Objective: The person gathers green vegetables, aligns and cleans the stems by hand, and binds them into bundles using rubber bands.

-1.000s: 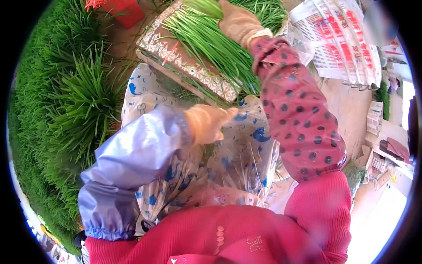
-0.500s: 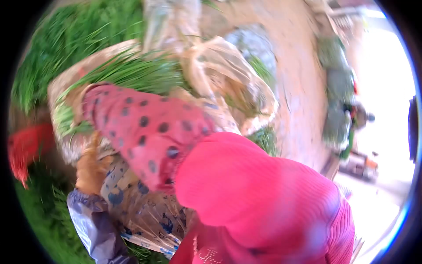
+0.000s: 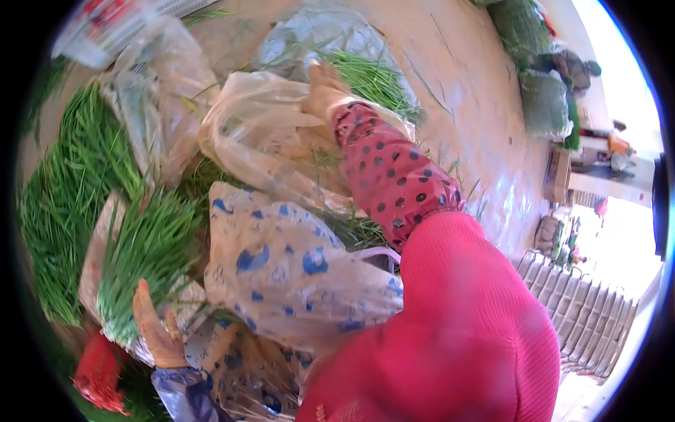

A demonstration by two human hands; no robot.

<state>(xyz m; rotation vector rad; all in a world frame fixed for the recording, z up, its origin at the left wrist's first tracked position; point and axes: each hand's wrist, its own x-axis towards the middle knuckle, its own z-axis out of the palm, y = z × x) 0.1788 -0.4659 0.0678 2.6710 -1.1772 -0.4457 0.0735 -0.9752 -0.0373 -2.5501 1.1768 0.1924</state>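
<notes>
My left hand (image 3: 160, 336), in a tan glove, is beside a bundle of long green stalks (image 3: 151, 257) at the lower left. Its fingers are apart and hold nothing. The bundle lies across a pale patterned slab (image 3: 102, 246). My right hand (image 3: 325, 91), under a red sleeve with black dots, reaches to the upper middle with its fingers apart. It is at loose green stalks (image 3: 373, 83) on a bluish plastic sheet (image 3: 299, 41). Just below that hand is a crumpled clear plastic bag (image 3: 246, 119). A blue-patterned plastic sheet (image 3: 281, 271) covers the area before my body.
More green stalks (image 3: 67, 211) are heaped at the left. A red bundle (image 3: 100, 373) is at the lower left, and printed sacking (image 3: 105, 28) at the upper left. Wrapped green bales (image 3: 545, 102) and a person (image 3: 573, 70) are at the upper right, above a metal rack (image 3: 576, 306).
The view has swung round toward the right. My right hand has left the stalks on the slab and moved over to those on the plastic sheet. My left hand has stayed near the slab.
</notes>
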